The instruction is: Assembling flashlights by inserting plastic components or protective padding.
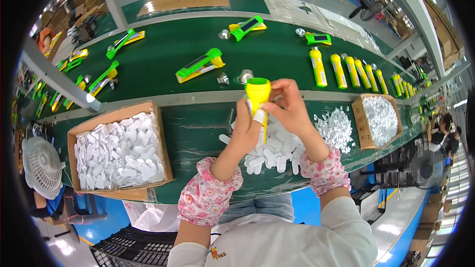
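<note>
Upright in front of me is a yellow flashlight body (258, 91) with a green rim round its open, wide top end. My left hand (244, 126) is closed round its left side; a white wrap covers the thumb. The thumb and fingers of my right hand (289, 108) close on its right side, just below the wide end; whether they also pinch a small part is hidden. Beneath both hands lies a loose pile of flat, oblong white pieces (271, 154). A shiny reflector cup (244, 75) lies on the green belt just behind the flashlight body.
At left stands a carton (169, 160) of oblong white pieces. To the right are a heap of small white parts (336, 129) and another carton (365, 127) full of them. Green and yellow flashlight parts (200, 65) lie on the belt (158, 69); several yellow bodies (339, 71) line its right side.
</note>
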Tool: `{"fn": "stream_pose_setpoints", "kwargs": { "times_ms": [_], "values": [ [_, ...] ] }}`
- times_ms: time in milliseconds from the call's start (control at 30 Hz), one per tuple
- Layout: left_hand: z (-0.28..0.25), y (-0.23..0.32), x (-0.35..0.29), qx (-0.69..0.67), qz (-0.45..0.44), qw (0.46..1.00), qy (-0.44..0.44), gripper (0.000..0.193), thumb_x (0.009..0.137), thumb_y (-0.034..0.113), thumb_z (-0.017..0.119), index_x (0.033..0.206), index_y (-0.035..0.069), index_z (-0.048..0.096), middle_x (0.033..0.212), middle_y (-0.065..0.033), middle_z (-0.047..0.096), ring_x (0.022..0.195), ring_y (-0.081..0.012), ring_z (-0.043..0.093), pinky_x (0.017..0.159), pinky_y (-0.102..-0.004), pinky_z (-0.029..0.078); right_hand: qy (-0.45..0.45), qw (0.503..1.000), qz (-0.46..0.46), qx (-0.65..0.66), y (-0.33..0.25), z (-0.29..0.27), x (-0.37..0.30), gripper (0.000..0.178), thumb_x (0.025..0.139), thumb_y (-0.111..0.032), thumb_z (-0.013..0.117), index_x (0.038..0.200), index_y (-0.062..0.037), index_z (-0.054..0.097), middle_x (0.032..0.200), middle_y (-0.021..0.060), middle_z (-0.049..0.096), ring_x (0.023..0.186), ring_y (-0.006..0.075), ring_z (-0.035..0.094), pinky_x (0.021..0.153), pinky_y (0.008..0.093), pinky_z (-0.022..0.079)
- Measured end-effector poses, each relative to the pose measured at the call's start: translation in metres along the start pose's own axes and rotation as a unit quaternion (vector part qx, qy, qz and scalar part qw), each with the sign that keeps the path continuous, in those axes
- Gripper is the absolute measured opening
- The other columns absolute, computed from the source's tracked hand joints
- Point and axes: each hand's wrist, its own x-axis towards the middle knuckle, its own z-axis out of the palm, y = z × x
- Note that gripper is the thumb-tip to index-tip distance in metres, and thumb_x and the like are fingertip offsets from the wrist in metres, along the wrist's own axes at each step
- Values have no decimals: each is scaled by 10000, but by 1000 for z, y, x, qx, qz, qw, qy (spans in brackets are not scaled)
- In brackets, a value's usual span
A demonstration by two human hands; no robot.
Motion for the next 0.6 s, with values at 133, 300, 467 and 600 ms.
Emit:
{"fn": "stream_pose_setpoints", "kwargs": {
  "times_ms": [133, 300, 467, 600],
  "values": [
    [14, -16, 2, 153, 84, 984, 34, 432, 943, 157, 467, 1300, 7, 276, 1143, -226, 462, 1052, -353, 504, 912, -415, 421, 8, 1000, 25, 8, 8, -14, -8, 482, 781, 89, 664, 1128, -90, 381, 1036, 37, 474, 899, 134, 545, 701, 253, 508],
    [41, -10, 25, -126, -51, 990, 26, 313, 985, 259, 484, 1210, 60, 399, 974, -97, 593, 771, -165, 621, 657, -312, 529, -3, 998, 57, 39, 4, -75, 4, 358, 884, -44, 621, 1205, -69, 464, 1037, 49, 596, 806, 95, 557, 584, 229, 491],
    [45, -11, 140, -202, -118, 972, 23, 315, 990, 247, 445, 1182, -1, 466, 1016, -153, 611, 877, -249, 637, 764, -418, 559, 193, 752, -19, -630, 83, -282, 98, 392, 760, -114, 708, 1114, -62, 548, 1033, 164, 574, 940, 350, 593, 774, 416, 518],
    [43, -91, 219, -146, -167, 972, 80, 326, 930, 241, 599, 1139, -8, 571, 890, -58, 609, 808, -161, 596, 723, -310, 485, 126, 612, 157, -765, 141, -364, 150, 390, 809, -159, 634, 1185, -135, 532, 1160, 118, 520, 1101, 313, 536, 861, 443, 495]
  ]
}}
